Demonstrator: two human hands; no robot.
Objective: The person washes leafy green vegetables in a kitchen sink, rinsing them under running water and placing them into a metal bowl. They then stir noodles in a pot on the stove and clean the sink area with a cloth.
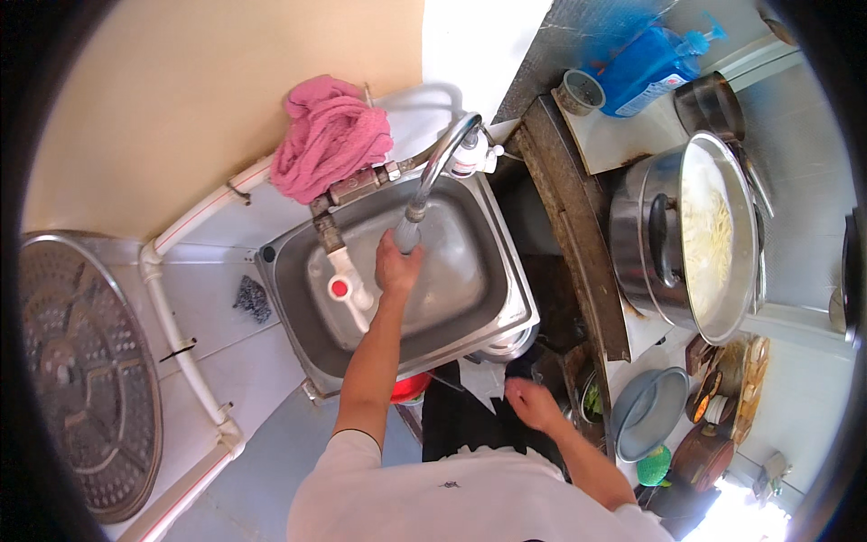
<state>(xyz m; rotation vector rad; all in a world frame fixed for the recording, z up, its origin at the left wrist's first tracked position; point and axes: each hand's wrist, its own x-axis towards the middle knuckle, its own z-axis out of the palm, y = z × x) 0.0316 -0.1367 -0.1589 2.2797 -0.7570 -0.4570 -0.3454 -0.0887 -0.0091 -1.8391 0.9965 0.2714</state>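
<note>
My left hand [398,265] reaches into a stainless steel sink [443,291], right under the mouth of a curved chrome faucet [443,157]. A pale, translucent shape [408,237] fills the space between thumb and fingers. Whether it is running water alone or a clear vessel, I cannot tell. Beside this hand a white plastic pipe with a red-centred cap [340,288] hangs over the basin. My right hand [532,404] is low at my side, fingers curled in, with no object visible in it. A dark shoe [520,364] shows just beyond it.
A pink towel [332,139] drapes over pipes behind the sink. To the right, a large steel pot [647,237] holds noodle-like strips in whitish liquid. Nearby are a blue pump bottle [643,74] and a grey basin [649,413]. A perforated metal disc [88,379] leans left.
</note>
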